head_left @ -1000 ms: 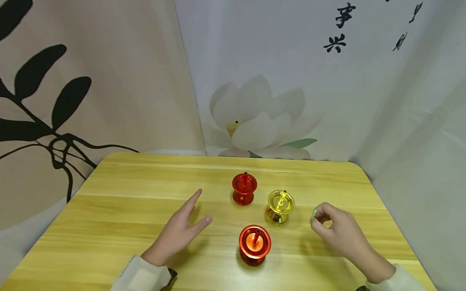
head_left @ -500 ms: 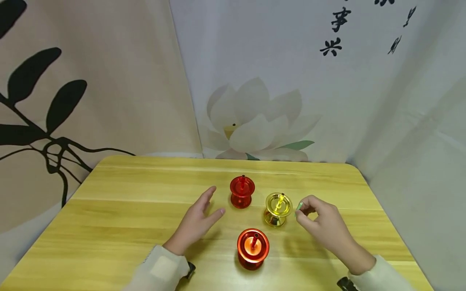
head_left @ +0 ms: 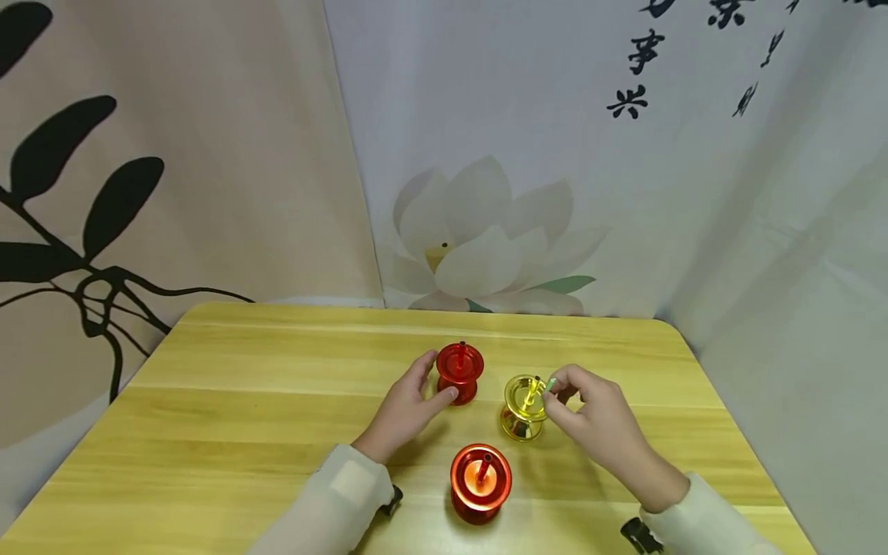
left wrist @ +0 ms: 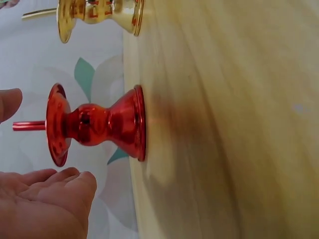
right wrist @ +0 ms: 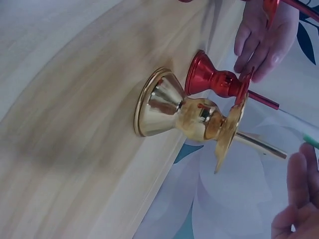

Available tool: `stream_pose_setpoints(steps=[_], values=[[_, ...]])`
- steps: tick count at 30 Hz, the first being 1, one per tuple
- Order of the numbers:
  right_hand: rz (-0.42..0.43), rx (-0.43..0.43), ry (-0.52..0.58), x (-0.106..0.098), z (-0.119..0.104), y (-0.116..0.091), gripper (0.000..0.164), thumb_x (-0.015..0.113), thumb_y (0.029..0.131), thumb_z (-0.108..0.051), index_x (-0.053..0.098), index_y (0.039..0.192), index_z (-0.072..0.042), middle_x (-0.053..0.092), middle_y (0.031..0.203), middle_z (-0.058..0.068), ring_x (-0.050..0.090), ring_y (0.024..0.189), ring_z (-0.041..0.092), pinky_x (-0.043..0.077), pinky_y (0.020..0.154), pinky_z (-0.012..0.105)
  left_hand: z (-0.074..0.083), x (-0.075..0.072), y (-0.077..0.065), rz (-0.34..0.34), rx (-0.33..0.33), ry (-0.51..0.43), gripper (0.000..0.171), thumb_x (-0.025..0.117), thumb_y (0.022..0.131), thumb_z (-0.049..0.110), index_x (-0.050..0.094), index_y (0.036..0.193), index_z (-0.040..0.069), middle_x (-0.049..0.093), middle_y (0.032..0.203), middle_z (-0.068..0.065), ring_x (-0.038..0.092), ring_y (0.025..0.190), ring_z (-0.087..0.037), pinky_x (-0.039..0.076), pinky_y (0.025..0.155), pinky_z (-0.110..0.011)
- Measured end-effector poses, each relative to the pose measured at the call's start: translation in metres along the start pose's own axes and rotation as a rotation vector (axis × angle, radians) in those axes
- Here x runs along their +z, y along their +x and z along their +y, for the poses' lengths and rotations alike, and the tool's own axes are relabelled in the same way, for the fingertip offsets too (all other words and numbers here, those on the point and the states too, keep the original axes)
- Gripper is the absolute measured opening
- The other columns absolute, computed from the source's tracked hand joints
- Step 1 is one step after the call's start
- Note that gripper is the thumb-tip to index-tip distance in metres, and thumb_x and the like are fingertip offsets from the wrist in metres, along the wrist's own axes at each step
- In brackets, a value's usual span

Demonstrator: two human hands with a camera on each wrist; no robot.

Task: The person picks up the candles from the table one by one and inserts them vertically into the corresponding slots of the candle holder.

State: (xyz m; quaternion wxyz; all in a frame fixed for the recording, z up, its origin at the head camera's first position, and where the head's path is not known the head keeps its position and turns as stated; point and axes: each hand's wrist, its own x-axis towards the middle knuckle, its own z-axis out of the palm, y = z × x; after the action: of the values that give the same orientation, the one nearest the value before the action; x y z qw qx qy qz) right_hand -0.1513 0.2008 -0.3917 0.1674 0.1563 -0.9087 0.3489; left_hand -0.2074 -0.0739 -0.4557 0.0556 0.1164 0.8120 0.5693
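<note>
A person's right hand (head_left: pixel 600 420) pinches a small green piece (head_left: pixel 551 384) between thumb and forefinger at the right edge of a gold stand (head_left: pixel 522 428) on a wood-grain table (head_left: pixel 277 378). The piece sits at the very tips of the digits; seen from the head, it overlaps the rim of the stand's dish, while the right wrist view shows it beyond the end of the gold post (right wrist: pixel 261 146), with a gap between them. Across the table, the left hand (head_left: pixel 405 412) spreads its thumb and fingers apart beside a red stand (head_left: pixel 461 378), which lies between the two hands, on the fingertip side of the left. In the head view the left thumb crosses in front of the stand's lower part; whether the fingers touch the dish cannot be told. Both stands are upright, the gold one just to the right of the red and slightly nearer the person. A third, orange-red stand (head_left: pixel 479 493) stands upright closest to the person, between the forearms. Behind the table hangs a pale cloth (head_left: pixel 486 77) printed with a lotus (head_left: pixel 479 254).
</note>
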Motion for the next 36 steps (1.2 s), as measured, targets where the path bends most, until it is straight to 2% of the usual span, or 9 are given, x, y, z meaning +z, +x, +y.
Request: stream_pose_setpoints(steps=[5,9,13,16,21,26,36], values=[[-0.023,0.021,0.030,0.006,-0.003,0.004,0.019,0.070,0.086,-0.004,0.062,0.084,-0.021,0.060,0.076,-0.013,0.056,0.068,0.005,0.042,0.049,0.024,0.000,0.005,0.010,0.023,-0.001,0.006,0.078,0.072,0.094,0.022,0.030,0.155,-0.002,0.034,0.159,-0.018,0.032,0.146,-0.032,0.032,0.116,-0.047],[-0.031,0.012,0.039,0.011,-0.005,0.009,0.017,0.070,0.086,-0.005,0.062,0.084,-0.020,0.060,0.076,-0.012,0.051,0.059,0.004,0.042,0.046,0.023,-0.001,0.010,0.019,0.027,-0.014,0.008,0.084,0.075,0.091,0.026,0.028,0.155,-0.002,0.039,0.156,-0.020,0.042,0.140,-0.035,0.038,0.114,-0.049],[-0.040,0.011,0.045,0.016,-0.007,0.017,0.016,0.070,0.087,-0.007,0.062,0.084,-0.020,0.060,0.076,-0.012,0.052,0.060,0.004,0.042,0.046,0.024,-0.003,0.014,0.025,0.038,-0.033,0.062,0.088,0.078,0.089,0.030,0.030,0.155,-0.002,0.042,0.153,-0.020,0.047,0.136,-0.038,0.042,0.110,-0.053],[-0.039,0.012,0.035,0.020,-0.010,0.024,0.016,0.071,0.088,-0.008,0.062,0.084,-0.020,0.059,0.076,-0.012,0.055,0.067,0.006,0.044,0.050,0.024,-0.004,0.017,0.027,0.062,-0.031,0.127,0.088,0.079,0.089,0.031,0.032,0.154,-0.003,0.042,0.153,-0.021,0.046,0.136,-0.040,0.042,0.109,-0.054],[-0.051,0.034,0.024,0.026,-0.015,0.036,0.013,0.071,0.091,-0.010,0.062,0.086,-0.018,0.057,0.073,-0.009,0.051,0.064,0.009,0.041,0.051,0.025,0.000,0.020,0.027,0.076,-0.029,0.189,0.086,0.077,0.090,0.033,0.033,0.154,-0.003,0.042,0.152,-0.022,0.047,0.135,-0.039,0.044,0.108,-0.053],[-0.058,0.047,0.018,0.031,-0.015,0.046,0.011,0.071,0.091,-0.012,0.062,0.086,-0.017,0.057,0.073,-0.008,0.050,0.063,0.010,0.040,0.051,0.026,0.004,0.021,0.028,0.061,-0.029,0.201,0.085,0.076,0.091,0.033,0.032,0.154,-0.003,0.044,0.151,-0.023,0.049,0.133,-0.039,0.044,0.107,-0.053],[-0.120,0.079,0.029,0.041,-0.021,0.068,0.006,0.069,0.093,-0.018,0.065,0.089,-0.016,0.067,0.083,-0.006,0.060,0.072,0.009,0.050,0.055,0.028,0.004,0.020,0.030,0.046,0.000,0.204,0.083,0.075,0.092,0.031,0.032,0.153,-0.005,0.047,0.148,-0.024,0.052,0.130,-0.038,0.045,0.107,-0.052]])
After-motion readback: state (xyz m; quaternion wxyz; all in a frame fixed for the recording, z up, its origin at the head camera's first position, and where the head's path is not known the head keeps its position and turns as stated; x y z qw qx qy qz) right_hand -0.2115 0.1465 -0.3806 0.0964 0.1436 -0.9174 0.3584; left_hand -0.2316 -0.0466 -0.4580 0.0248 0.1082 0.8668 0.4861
